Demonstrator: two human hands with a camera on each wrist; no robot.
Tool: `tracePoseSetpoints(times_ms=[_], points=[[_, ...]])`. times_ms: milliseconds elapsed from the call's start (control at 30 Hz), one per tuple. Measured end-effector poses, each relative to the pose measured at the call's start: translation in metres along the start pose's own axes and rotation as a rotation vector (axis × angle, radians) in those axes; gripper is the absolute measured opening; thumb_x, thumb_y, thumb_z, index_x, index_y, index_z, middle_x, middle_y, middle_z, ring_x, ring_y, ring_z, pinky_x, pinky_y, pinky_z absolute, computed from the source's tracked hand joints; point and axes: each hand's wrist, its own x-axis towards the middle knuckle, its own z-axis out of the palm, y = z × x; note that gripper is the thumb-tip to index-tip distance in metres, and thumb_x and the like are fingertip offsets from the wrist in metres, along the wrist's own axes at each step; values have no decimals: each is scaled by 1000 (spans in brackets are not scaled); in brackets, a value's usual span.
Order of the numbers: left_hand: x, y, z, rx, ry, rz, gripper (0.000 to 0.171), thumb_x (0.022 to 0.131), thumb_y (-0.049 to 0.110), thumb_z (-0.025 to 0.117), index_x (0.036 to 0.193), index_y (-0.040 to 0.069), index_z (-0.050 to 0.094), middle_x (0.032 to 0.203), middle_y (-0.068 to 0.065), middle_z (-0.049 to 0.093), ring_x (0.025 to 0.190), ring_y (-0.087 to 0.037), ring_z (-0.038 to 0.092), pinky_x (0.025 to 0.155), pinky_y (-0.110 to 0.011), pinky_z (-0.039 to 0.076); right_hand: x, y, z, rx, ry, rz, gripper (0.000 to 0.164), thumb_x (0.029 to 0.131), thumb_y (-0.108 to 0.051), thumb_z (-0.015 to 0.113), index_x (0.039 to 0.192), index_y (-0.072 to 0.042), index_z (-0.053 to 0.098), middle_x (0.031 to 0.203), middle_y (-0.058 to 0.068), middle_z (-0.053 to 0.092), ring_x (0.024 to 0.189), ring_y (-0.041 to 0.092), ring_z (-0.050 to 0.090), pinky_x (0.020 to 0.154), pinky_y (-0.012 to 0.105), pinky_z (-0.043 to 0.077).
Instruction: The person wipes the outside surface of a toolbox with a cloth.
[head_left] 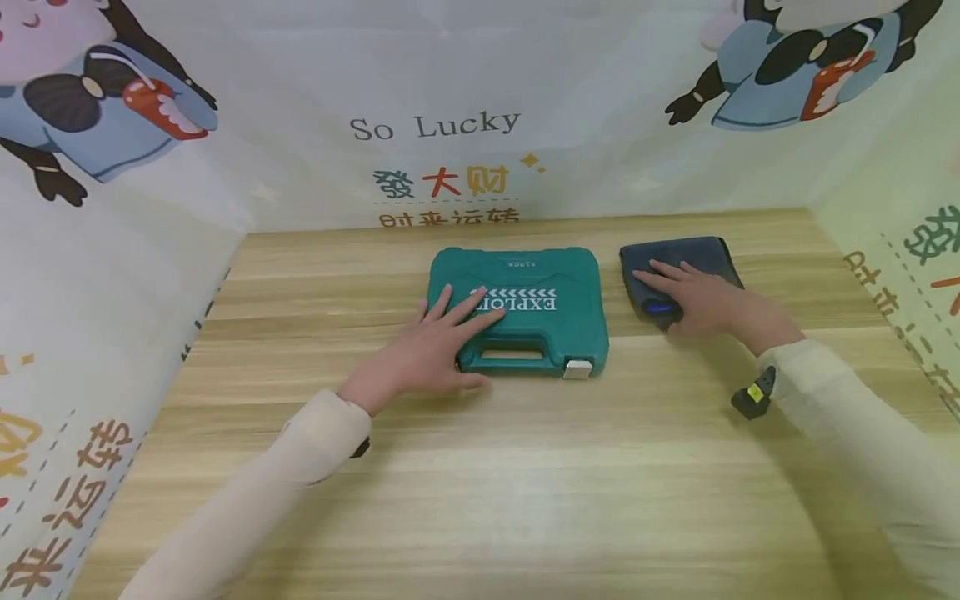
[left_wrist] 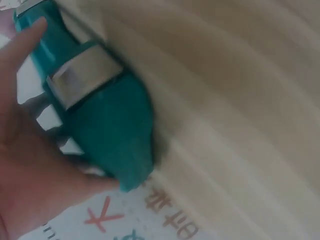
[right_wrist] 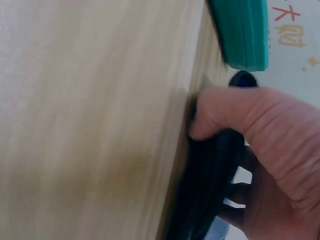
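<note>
Two things lie flat near the far edge of the wooden surface point(head_left: 562, 500): a green tool case point(head_left: 577, 333) in the middle, and a dark blue pouch point(head_left: 675, 250) just beside it on the right. Both are down and the case looks shut, so that much seems done. Both hands are on them, so the work does not look over; what is left does not show. The left hand point(head_left: 431, 346) rests on the case with its fingers spread. The right hand point(head_left: 701, 300) rests on the pouch, fingers spread over the top and thumb at the near edge. The case's long side runs left to right. Its handle point(head_left: 513, 367) and silver latch point(head_left: 577, 369) point to the person, and its white letters point(head_left: 525, 304) look upside down. The pouch sits a little turned.
</note>
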Motion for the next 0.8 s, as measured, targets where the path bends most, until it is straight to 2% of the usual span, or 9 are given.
tracePoseSetpoints(times_ms=[100, 200, 333, 467, 533, 633, 800], points=[[8, 3, 5, -17, 27, -17, 85, 81, 66, 52, 147, 40, 6, 154, 1, -6, 133, -42, -11, 96, -68, 12, 1, 1, 0, -6, 50, 6, 82, 77, -9, 63, 148, -15, 21, 149, 21, 16, 126, 54, 18, 74, 59, 41], [9, 5, 10, -25, 63, -38, 83, 81, 65, 52, 146, 41, 7, 154, 2, -5, 133, -43, -11, 94, -70, 15, 1, 2, 1, -32, 116, -18, 77, 76, -5, 60, 146, -12, 27, 146, 23, 24, 122, 52, 28, 71, 53, 42], [7, 10, 16, -26, 75, -58, 83, 81, 64, 53, 146, 42, 7, 154, 1, -4, 132, -44, -9, 93, -71, 16, 2, 1, 6, -76, 172, -35, 72, 76, -5, 60, 143, -9, 32, 141, 25, 31, 112, 52, 39, 79, 57, 41], [9, 14, 21, -33, 79, -57, 82, 82, 65, 51, 146, 42, 5, 154, 1, -5, 132, -44, -10, 93, -71, 17, 2, 0, 10, -135, 217, -4, 69, 77, -9, 63, 141, -10, 37, 137, 24, 38, 102, 51, 46, 69, 56, 45], [10, 15, 22, -30, 87, -61, 82, 82, 65, 50, 146, 42, 5, 154, 1, -5, 133, -43, -10, 93, -71, 16, 3, 1, 11, -152, 254, -3, 67, 76, -8, 63, 139, -9, 40, 135, 22, 42, 99, 49, 48, 70, 56, 45], [11, 15, 20, -21, 84, -80, 82, 82, 65, 50, 146, 43, 4, 154, 2, -6, 133, -42, -11, 93, -70, 17, 7, 3, 11, -134, 297, -25, 64, 75, -3, 61, 136, -4, 43, 130, 23, 47, 100, 47, 50, 79, 57, 43], [10, 14, 17, -12, 73, -86, 82, 82, 65, 51, 146, 43, 4, 154, 2, -6, 133, -43, -11, 93, -70, 18, 8, 9, 7, -21, 352, -29, 57, 80, 2, 58, 134, 3, 41, 121, 30, 50, 103, 45, 51, 83, 54, 42]])
